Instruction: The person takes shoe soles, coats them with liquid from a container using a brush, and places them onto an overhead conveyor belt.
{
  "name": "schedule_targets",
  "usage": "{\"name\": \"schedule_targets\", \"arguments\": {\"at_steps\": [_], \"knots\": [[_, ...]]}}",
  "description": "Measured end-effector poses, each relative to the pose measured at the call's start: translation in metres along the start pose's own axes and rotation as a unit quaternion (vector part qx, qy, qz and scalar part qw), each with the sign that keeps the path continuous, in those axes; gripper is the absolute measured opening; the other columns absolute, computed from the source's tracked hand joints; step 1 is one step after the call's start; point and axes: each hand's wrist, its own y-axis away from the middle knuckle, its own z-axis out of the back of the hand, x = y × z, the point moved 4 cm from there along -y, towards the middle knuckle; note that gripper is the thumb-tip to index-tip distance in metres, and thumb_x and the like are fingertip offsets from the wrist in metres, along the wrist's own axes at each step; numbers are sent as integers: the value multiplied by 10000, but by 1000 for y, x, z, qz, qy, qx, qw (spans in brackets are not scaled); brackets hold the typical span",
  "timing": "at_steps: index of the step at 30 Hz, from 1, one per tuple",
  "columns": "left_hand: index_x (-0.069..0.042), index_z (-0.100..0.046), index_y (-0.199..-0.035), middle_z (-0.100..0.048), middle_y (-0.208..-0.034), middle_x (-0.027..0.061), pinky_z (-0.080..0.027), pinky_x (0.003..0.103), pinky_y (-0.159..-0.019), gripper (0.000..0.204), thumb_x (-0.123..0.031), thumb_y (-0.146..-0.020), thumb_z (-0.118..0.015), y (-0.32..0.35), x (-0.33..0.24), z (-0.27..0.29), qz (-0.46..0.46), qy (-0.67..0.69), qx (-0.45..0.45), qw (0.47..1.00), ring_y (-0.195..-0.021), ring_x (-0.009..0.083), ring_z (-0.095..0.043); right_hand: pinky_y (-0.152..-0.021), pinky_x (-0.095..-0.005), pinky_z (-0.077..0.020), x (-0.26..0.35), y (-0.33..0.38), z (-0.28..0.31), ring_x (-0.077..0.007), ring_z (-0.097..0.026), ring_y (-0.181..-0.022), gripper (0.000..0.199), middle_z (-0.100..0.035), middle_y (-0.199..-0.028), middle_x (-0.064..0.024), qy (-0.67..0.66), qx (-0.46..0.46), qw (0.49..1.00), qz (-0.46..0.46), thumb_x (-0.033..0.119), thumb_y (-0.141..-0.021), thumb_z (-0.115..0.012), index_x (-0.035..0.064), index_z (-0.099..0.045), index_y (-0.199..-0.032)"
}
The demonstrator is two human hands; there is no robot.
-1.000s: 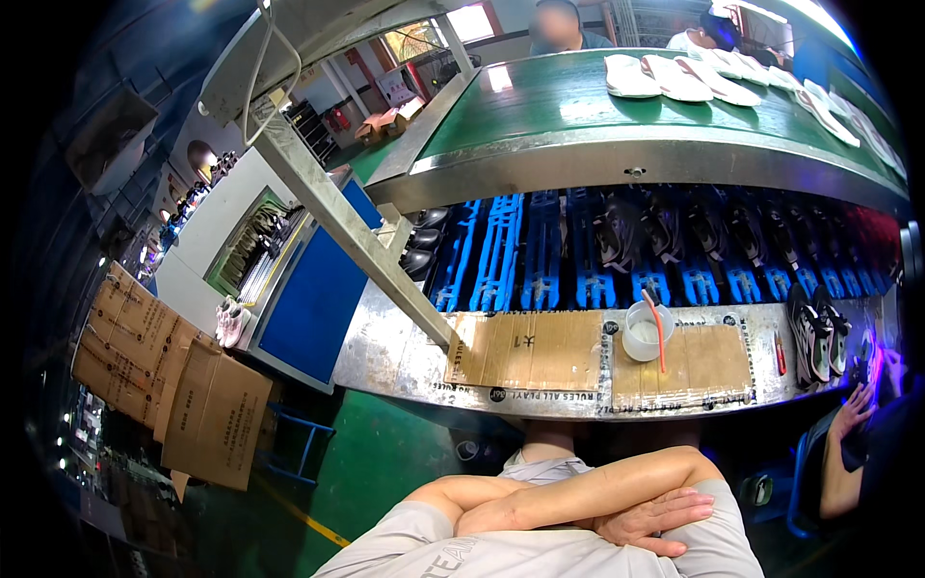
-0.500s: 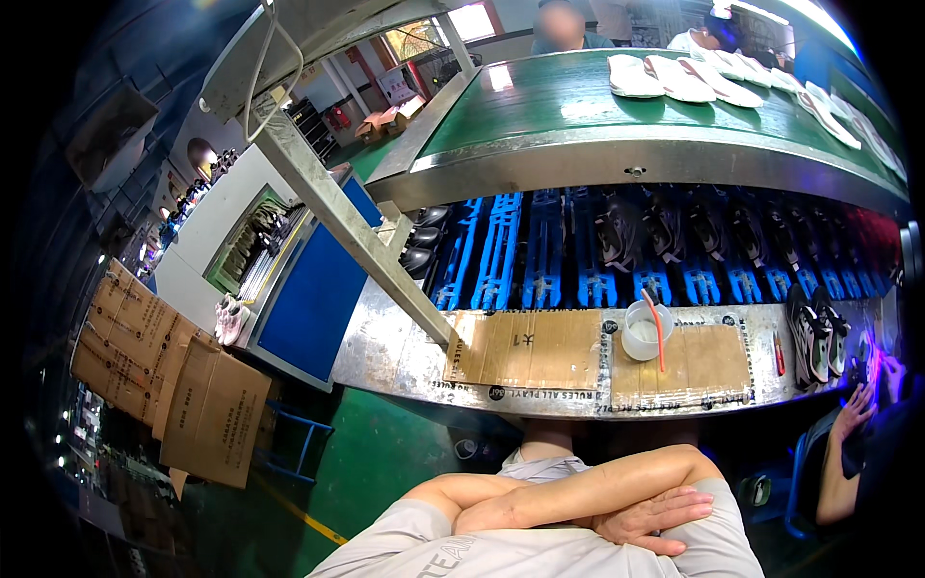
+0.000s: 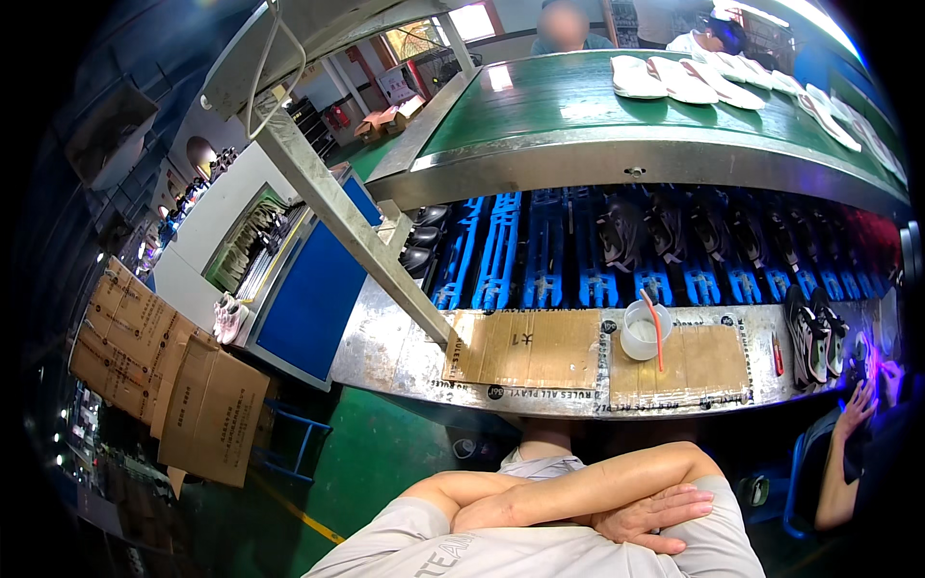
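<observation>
My arms are folded across my chest at the bottom of the view. My left hand (image 3: 655, 515) lies flat on my right upper arm with its fingers spread and holds nothing. My right hand (image 3: 485, 512) rests against my left arm, its fingers tucked out of sight. In front of me is a steel workbench (image 3: 395, 352) with two cardboard sheets (image 3: 530, 347) on it. A white cup (image 3: 638, 332) with a red-handled brush (image 3: 656, 326) stands between the sheets, well beyond both hands.
Blue racks (image 3: 544, 250) with dark shoes (image 3: 626, 226) run behind the bench. Above them a green conveyor belt (image 3: 578, 96) carries white soles (image 3: 674, 77). A dark pair of shoes (image 3: 814, 332) lies at the bench's right end near a co-worker's hand (image 3: 858, 409). Flattened cartons (image 3: 164, 376) lean at the left.
</observation>
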Motion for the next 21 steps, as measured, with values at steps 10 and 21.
{"name": "schedule_targets", "arguments": {"at_steps": [10,21], "knots": [[149,-322,-1532,-323,-1610,303,-166,453,-1266,764,-281,-1003,-668,1,1,0,-21,-11,-10,1000,-1544,358,-277,-1067,-259,-400,-4,2,3,-161,-505,-1293,333,-570,-1369,-99,12,14,1000,0,76,-940,-625,17,-669,-1265],[145,-318,-1536,-323,-1614,294,-152,448,-1270,754,-271,-1008,-660,2,1,0,-10,9,-6,1000,-1548,349,-270,-1062,-263,-405,-6,5,7,-166,-513,-1283,331,-576,-1360,-102,22,31,999,4,75,-943,-622,17,-668,-1266]]}}
